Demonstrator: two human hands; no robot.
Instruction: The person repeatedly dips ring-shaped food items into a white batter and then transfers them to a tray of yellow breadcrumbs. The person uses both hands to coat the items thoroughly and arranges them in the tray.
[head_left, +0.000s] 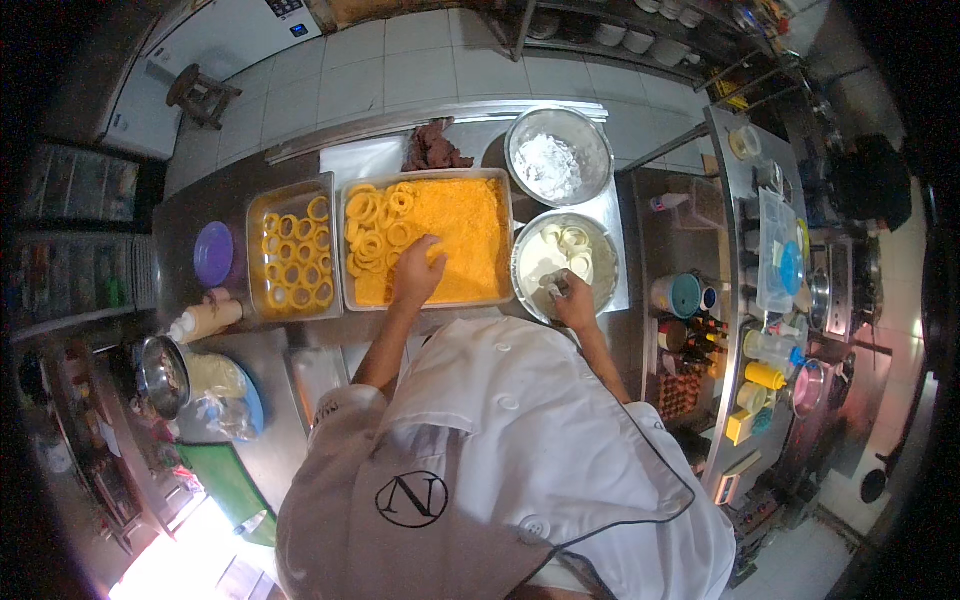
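Observation:
My left hand (420, 271) is over a rectangular tray (511, 225) of orange breadcrumbs (465, 247), its fingertips at the crumbs. Crumb-coated rings (364, 214), which look like onion rings, are heaped on that tray's left side. My right hand (576, 301) reaches into a metal bowl (611, 281) of pale batter (534, 259), its fingers smeared with batter. Several pale rings (574, 241) lie in the batter beyond those fingers. Whether either hand grips a ring is hidden. Left of the crumbs, a second tray (335, 247) carries coated rings (301, 251) laid out in rows.
A metal bowl of white powder (546, 166) stands behind the batter. A crumpled brown cloth (436, 148) lies at the table's far side. To the left are a purple lid (214, 253) and a squeeze bottle (208, 321). Shelving with containers (679, 292) rises at right.

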